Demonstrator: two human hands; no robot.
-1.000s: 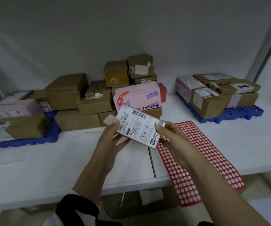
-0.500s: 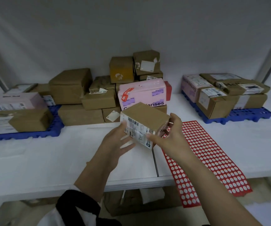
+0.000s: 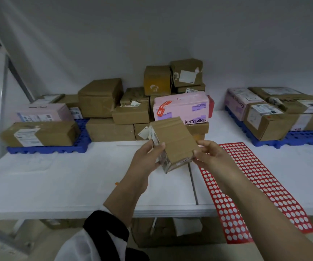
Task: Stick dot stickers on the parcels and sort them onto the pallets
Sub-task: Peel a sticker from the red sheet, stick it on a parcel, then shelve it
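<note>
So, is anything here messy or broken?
Yes. The red sticker sheet lies slanted and droops over the front edge of the table. On top of the middle pile, a brown box has ragged white scraps of torn paper beside its label. The small parcel being held looks fine.

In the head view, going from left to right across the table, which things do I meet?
Left blue pallet → left hand → small parcel → right hand → red sticker sheet → right blue pallet. The middle parcel pile overlaps the hands, so I omit it.
</note>
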